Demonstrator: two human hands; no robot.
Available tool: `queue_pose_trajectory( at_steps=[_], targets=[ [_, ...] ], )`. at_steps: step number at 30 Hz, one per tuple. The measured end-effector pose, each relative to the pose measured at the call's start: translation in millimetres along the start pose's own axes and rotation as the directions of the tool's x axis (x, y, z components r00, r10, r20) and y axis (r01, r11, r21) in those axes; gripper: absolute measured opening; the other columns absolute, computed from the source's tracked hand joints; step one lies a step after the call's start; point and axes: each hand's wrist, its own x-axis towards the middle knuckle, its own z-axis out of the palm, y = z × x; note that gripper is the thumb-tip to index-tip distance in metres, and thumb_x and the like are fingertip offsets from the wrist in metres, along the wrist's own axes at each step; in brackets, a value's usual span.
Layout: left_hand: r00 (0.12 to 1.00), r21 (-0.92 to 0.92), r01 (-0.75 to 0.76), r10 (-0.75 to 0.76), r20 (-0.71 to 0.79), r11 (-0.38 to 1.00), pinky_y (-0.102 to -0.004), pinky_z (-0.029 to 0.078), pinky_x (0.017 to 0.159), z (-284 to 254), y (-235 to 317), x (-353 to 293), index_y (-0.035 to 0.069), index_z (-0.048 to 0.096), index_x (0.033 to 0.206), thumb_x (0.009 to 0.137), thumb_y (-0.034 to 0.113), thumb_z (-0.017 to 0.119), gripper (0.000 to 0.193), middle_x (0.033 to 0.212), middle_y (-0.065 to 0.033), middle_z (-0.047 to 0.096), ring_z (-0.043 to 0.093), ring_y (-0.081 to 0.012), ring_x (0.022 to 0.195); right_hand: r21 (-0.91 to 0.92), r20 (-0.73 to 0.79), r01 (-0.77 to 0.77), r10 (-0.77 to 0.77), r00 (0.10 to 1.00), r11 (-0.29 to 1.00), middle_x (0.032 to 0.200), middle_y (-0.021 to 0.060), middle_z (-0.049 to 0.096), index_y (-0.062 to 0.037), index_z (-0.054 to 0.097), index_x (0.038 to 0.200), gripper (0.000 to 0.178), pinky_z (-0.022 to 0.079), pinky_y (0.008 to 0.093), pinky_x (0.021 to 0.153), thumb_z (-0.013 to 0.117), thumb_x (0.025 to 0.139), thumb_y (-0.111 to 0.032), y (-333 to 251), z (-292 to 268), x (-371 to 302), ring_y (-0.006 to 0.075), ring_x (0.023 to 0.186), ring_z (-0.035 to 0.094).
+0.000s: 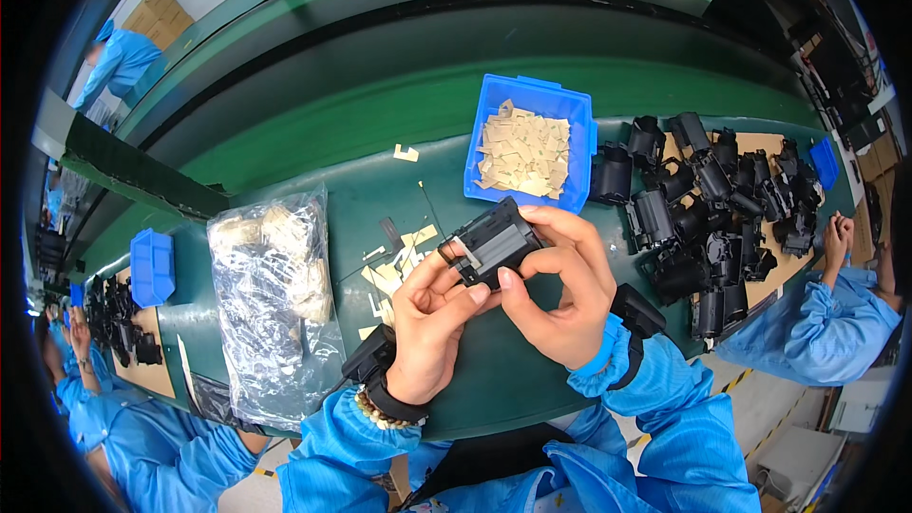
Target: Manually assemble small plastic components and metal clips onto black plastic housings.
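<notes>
Between both hands, above the green table, I hold a black plastic housing with a lighter grey face. My left hand grips its left end, fingers curled beneath and thumb near the lower edge. My right hand is closed on its right side, with the thumb on the lower edge and a finger along the top corner. Just beyond the housing stands a blue bin full of small tan cut pieces. Left of my hands, loose pale pieces and scraps lie scattered on the table.
A clear plastic bag of pale pieces lies at left. Many black housings are heaped on cardboard at right. A blue bin sits farther left. Co-workers in blue sleeves sit at both sides. A green ledge runs along the back.
</notes>
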Motion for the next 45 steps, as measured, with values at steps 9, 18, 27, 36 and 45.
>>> queue_pose_trajectory(
  at_steps=[9, 18, 27, 36, 45],
  targets=[
    [1.000, -0.011, 0.010, -0.010, 0.016, 1.000, -0.0390, 0.054, 0.096, 0, 0, 1, -0.006, 0.045, 0.130, 0.088, -0.007, 0.057, 0.043, 0.122, -0.0202, 0.060, 0.062, -0.0243, 0.110, -0.016, -0.023, 0.020, -0.021, 1.000, 1.000, 0.121, 0.0196, 0.057, -0.0008, 0.061, 0.080, 0.015, 0.053, 0.0372, 0.086, 0.074, 0.074, 0.003, 1, 2, 0, 0.0314, 0.101, 0.066],
    [1.000, -0.027, 0.025, -0.025, 0.010, 0.999, -0.0388, 0.054, 0.096, 1, 0, 2, -0.006, 0.045, 0.130, 0.089, -0.007, 0.056, 0.043, 0.124, -0.0206, 0.059, 0.062, -0.0245, 0.111, -0.050, -0.043, 0.018, -0.020, 0.999, 0.999, 0.117, 0.0201, 0.061, -0.0012, 0.060, 0.078, 0.016, 0.053, 0.0373, 0.086, 0.074, 0.073, 0.003, 2, 3, 0, 0.0326, 0.100, 0.066],
    [0.996, -0.042, 0.090, -0.091, -0.013, 0.995, -0.0372, 0.055, 0.094, -3, -2, 1, -0.004, 0.044, 0.132, 0.090, -0.006, 0.056, 0.044, 0.124, -0.0190, 0.059, 0.062, -0.0238, 0.112, 0.180, -0.057, -0.112, 0.124, 0.991, 0.977, 0.118, 0.0230, 0.061, -0.0021, 0.048, 0.081, 0.026, 0.052, 0.0341, 0.087, 0.074, 0.078, 0.004, 15, 2, -5, 0.0303, 0.108, 0.064],
    [0.999, -0.010, 0.035, -0.035, -0.008, 0.999, -0.0331, 0.056, 0.092, -2, -4, 3, -0.004, 0.044, 0.133, 0.091, -0.004, 0.057, 0.044, 0.123, -0.0177, 0.060, 0.065, -0.0228, 0.107, 0.181, 0.072, -0.157, 0.146, 0.987, 0.971, 0.136, 0.0286, 0.048, -0.0043, 0.036, 0.099, 0.035, 0.039, 0.0394, 0.106, 0.067, 0.086, 0.005, 10, 9, -5, 0.0306, 0.126, 0.051],
    [0.998, 0.038, 0.069, -0.070, 0.010, 0.997, -0.0307, 0.055, 0.090, -7, 2, 7, -0.003, 0.042, 0.137, 0.092, 0.002, 0.060, 0.049, 0.123, -0.0150, 0.061, 0.063, -0.0196, 0.108, 0.290, 0.091, -0.223, 0.205, 0.974, 0.931, 0.138, 0.0224, 0.050, 0.0027, 0.041, 0.130, 0.050, 0.050, 0.0335, 0.093, 0.067, 0.088, -0.004, 8, 6, 4, 0.0256, 0.112, 0.062]
  ],
)
